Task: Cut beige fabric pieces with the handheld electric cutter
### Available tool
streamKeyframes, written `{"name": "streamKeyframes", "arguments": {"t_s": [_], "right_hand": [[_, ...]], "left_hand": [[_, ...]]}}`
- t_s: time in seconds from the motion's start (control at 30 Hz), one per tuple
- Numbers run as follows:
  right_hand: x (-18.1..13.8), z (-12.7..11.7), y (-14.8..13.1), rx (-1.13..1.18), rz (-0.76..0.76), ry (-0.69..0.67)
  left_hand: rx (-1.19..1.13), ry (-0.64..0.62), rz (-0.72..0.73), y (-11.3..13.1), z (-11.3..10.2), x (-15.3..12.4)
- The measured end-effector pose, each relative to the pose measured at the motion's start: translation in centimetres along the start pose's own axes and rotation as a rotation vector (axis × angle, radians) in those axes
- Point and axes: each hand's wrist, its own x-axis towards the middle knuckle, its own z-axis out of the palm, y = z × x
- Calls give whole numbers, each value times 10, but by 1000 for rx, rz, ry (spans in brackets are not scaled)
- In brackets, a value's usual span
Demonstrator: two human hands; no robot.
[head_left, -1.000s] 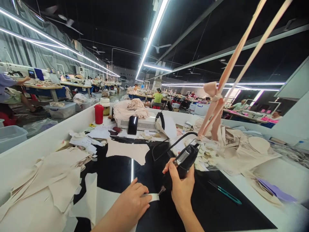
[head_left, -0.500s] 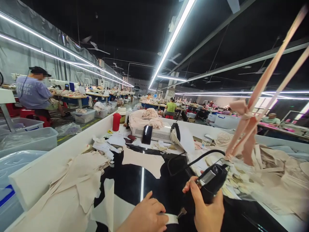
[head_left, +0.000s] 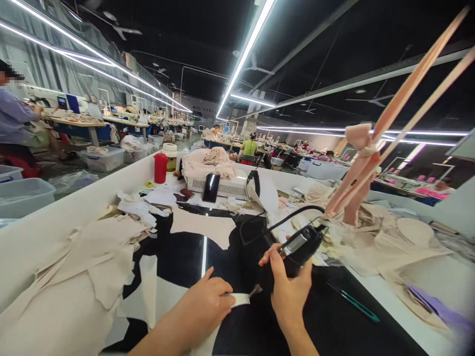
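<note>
My right hand (head_left: 287,287) is closed around a black corded hand tool (head_left: 304,247) with a silver metal plate on its side. From its lower end a small metal tip (head_left: 255,290) points down at the narrow end of a pale fabric piece (head_left: 240,299). My left hand (head_left: 208,301) lies over that piece, its fingers curled together on the narrow end and its thumb raised. Pink fabric straps (head_left: 356,173), knotted together, run upward from the tool. Beyond my hands, a flat beige fabric panel (head_left: 202,225) rests on the black work surface (head_left: 178,262).
Beige fabric panels (head_left: 74,277) are heaped at left. Green tweezers (head_left: 358,304) lie at right, near piled fabric (head_left: 389,232). At the back stand a phone (head_left: 211,187), a red bottle (head_left: 161,168) and a white vented box (head_left: 230,188). A white rim (head_left: 92,198) borders the table.
The view has swung to the right and tilted down, bringing the green tweezers fully into sight. Both hands keep nearly the same hold, and the tool's tip stays by the fabric's narrow end.
</note>
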Motion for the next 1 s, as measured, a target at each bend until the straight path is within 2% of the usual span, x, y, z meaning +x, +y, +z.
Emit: {"name": "streamKeyframes", "arguments": {"t_s": [0.13, 0.37, 0.53, 1.0], "right_hand": [[1, 2, 1, 16, 9, 2], [-3, 15, 2, 107, 40, -30], [-8, 24, 3, 156, 49, -71], [-6, 22, 2, 127, 21, -52]], "left_hand": [[-7, -23, 1, 0, -1, 1], [31, 15, 25, 2, -8, 2], [31, -57, 1, 3, -12, 4], [15, -181, -50, 9, -23, 9]]}}
